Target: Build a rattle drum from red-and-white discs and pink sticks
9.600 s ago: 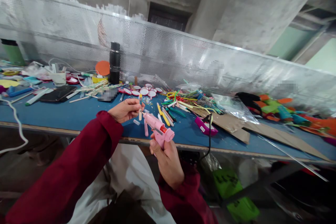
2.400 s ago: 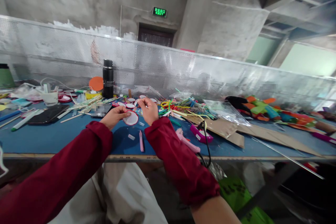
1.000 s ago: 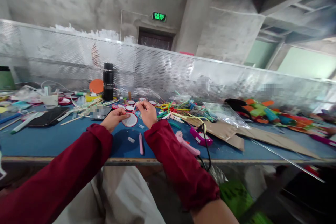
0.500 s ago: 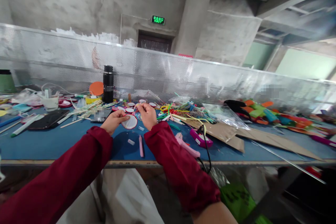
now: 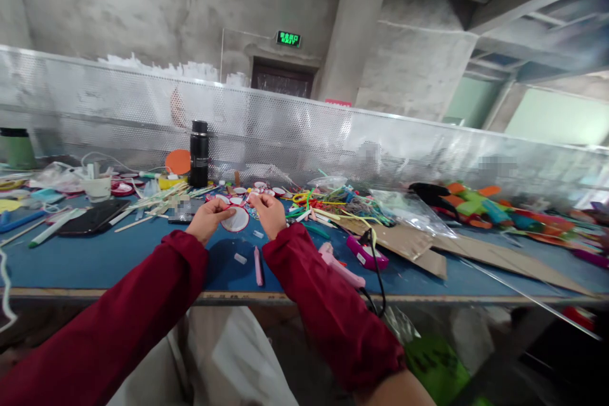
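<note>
My left hand (image 5: 209, 219) pinches the edge of a round white disc with a red rim (image 5: 236, 221), which hangs tilted above the blue table. Close by on the right, my right hand (image 5: 269, 212) has its fingers pinched at the disc's upper edge. Something small is between those fingertips, too small to make out. Below the hands lie a pink pen-like tool (image 5: 258, 266) and a small clear plastic piece (image 5: 240, 259). More red-rimmed discs (image 5: 239, 190) lie behind the hands.
A black bottle (image 5: 199, 153) stands behind my left hand. To the right lie a pink glue gun (image 5: 340, 268), a purple device (image 5: 366, 252), tangled colourful strips (image 5: 333, 196) and cardboard (image 5: 404, 244). Phones (image 5: 92, 217) and thin sticks (image 5: 157, 203) lie left. A perforated metal screen (image 5: 295, 127) runs behind.
The view has shifted slightly, so everything sits a little further right and lower. Both hands stay on the disc, with the right fingers moved only slightly.
</note>
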{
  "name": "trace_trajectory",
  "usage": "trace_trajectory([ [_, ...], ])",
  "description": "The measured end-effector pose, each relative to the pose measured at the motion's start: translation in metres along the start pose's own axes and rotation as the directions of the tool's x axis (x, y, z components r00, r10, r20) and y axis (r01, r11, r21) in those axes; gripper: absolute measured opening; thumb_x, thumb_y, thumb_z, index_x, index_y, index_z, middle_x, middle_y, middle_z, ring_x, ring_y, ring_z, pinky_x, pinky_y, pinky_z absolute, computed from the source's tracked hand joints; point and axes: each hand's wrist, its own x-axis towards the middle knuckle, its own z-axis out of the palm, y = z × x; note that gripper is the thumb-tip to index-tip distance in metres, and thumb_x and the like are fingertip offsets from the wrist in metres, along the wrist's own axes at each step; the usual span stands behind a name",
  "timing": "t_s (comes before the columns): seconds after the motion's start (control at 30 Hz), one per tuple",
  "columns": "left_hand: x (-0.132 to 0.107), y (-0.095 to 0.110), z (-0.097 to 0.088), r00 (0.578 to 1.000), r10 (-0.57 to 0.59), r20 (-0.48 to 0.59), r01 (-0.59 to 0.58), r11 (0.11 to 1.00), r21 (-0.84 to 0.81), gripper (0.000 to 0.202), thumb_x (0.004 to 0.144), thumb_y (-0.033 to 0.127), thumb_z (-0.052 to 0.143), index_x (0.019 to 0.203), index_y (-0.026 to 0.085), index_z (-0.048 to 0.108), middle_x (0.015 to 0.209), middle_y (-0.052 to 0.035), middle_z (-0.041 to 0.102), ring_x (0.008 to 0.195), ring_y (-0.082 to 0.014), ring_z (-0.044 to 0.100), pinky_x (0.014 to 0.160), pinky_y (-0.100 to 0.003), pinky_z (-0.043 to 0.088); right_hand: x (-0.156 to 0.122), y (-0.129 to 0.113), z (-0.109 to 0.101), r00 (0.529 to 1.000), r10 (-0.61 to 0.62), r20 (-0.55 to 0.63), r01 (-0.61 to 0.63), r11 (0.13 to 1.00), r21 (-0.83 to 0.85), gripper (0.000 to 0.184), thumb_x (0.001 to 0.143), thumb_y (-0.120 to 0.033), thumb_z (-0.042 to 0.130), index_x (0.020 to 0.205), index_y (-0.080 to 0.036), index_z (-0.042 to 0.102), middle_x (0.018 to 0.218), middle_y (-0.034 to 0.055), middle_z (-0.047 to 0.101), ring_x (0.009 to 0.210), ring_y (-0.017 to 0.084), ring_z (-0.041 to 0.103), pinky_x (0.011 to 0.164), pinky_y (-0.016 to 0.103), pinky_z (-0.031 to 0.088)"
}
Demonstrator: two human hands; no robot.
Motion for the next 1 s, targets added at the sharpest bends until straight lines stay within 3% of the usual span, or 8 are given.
trace_trajectory([
  [0.13, -0.001, 0.002, 0.002, 1.000, 0.022, -0.002, -0.022, 0.999, 0.037, 0.038, 0.054, 0.041, 0.084, 0.061, 0.018, 0.055, 0.060, 0.0031, 0.057, 0.056, -0.0107, 0.049, 0.056, -0.024, 0.037, -0.006, -0.002, 0.007, 0.999, 0.029, 0.016, -0.029, 0.999, -0.025, 0.026, 0.076, -0.046, 0.068, 0.071, -0.021, 0.070, 0.068, -0.0018, 0.069, 0.062, 0.014, 0.060, 0.061, 0.025, 0.046],
  [0.27, -0.001, 0.002, 0.002, 0.999, 0.036, -0.011, -0.035, 0.999, 0.041, 0.037, 0.054, 0.040, 0.084, 0.060, 0.018, 0.055, 0.061, 0.0031, 0.057, 0.057, -0.0107, 0.049, 0.057, -0.024, 0.038, -0.006, 0.001, 0.009, 1.000, 0.010, 0.015, -0.009, 0.999, -0.036, 0.017, 0.076, -0.037, 0.066, 0.070, -0.022, 0.070, 0.067, -0.0021, 0.069, 0.063, 0.014, 0.061, 0.062, 0.026, 0.047],
  [0.57, 0.001, 0.000, 0.000, 0.997, -0.010, -0.078, 0.007, 0.999, -0.032, 0.039, 0.049, 0.039, 0.087, 0.061, 0.018, 0.055, 0.058, 0.0043, 0.058, 0.054, -0.0100, 0.049, 0.054, -0.024, 0.038, -0.003, -0.001, 0.004, 0.999, -0.020, -0.047, 0.018, 0.999, -0.041, 0.019, 0.077, -0.037, 0.061, 0.068, -0.021, 0.064, 0.065, -0.0030, 0.064, 0.062, 0.013, 0.056, 0.063, 0.026, 0.043],
  [0.8, 0.002, -0.004, -0.002, 0.995, -0.032, -0.096, 0.021, 0.994, -0.112, 0.043, 0.049, 0.037, 0.088, 0.062, 0.018, 0.053, 0.056, 0.0060, 0.055, 0.052, -0.0084, 0.048, 0.053, -0.022, 0.036, -0.002, 0.001, 0.003, 0.997, -0.073, -0.031, 0.074, 0.997, 0.013, 0.018, 0.080, -0.037, 0.058, 0.071, -0.021, 0.061, 0.069, -0.0018, 0.062, 0.066, 0.014, 0.055, 0.068, 0.027, 0.046],
  [1.0, 0.001, -0.002, -0.002, 0.996, -0.059, -0.061, 0.045, 0.977, -0.210, 0.045, 0.050, 0.037, 0.089, 0.063, 0.017, 0.051, 0.057, 0.0063, 0.056, 0.052, -0.0070, 0.048, 0.052, -0.020, 0.038, 0.003, 0.010, 0.000, 0.998, -0.057, -0.038, 0.053, 0.992, -0.117, 0.020, 0.083, -0.037, 0.052, 0.071, -0.022, 0.057, 0.070, -0.0013, 0.061, 0.068, 0.015, 0.054, 0.069, 0.026, 0.044],
])
